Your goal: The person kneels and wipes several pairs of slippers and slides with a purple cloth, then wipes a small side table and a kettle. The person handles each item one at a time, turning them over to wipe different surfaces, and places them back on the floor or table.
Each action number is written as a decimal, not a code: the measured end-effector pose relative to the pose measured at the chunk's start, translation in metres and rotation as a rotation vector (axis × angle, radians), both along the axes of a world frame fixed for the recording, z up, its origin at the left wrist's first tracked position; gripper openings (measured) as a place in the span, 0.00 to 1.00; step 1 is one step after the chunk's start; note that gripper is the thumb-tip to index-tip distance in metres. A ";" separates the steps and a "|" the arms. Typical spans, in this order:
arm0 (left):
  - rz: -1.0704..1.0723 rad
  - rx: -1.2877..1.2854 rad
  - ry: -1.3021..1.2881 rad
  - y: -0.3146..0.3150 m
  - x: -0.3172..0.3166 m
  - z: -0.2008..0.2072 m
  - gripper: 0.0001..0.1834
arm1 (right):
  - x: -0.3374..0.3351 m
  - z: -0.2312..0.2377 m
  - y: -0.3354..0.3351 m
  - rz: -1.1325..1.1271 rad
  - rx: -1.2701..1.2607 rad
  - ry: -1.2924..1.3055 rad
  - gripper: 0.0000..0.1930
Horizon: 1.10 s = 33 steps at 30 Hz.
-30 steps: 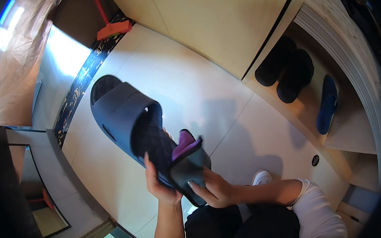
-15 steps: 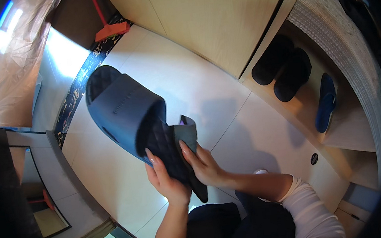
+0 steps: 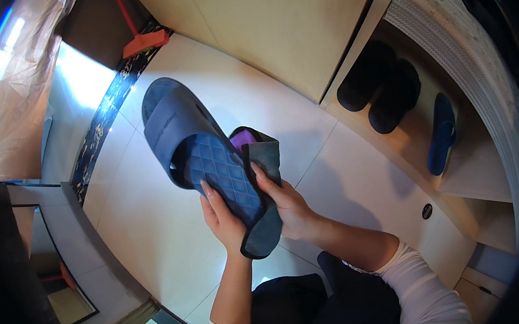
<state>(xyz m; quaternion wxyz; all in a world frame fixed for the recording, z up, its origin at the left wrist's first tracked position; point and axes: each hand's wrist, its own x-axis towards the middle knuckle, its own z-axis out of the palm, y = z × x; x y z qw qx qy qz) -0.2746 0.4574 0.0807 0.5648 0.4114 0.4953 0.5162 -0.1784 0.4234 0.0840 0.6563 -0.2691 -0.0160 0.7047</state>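
Pale floor [image 3: 134,202] runs up to the shelf [image 3: 481,187]. Held above that floor, left of the shelf, is a slipper [image 3: 219,170]: left fingers [image 3: 215,202] pinch its edge, right fingers [image 3: 269,186] pinch a gray piece [image 3: 265,155] along its shelf-facing side. I'd say the bent piece could spring loose if the right grip slackened.

The slipper [image 3: 204,147] hides its own sole and part of the grey-and-purple cloth [image 3: 265,158], the top of the red broom [image 3: 145,43] is cut off, and shadow swallows the black pair's [image 3: 393,98] details by the shelf's [image 3: 471,177] front edge.
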 end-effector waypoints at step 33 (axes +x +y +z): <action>-0.568 -0.293 -0.325 -0.038 -0.018 0.022 0.34 | 0.001 0.003 0.022 -0.267 0.115 -1.411 0.19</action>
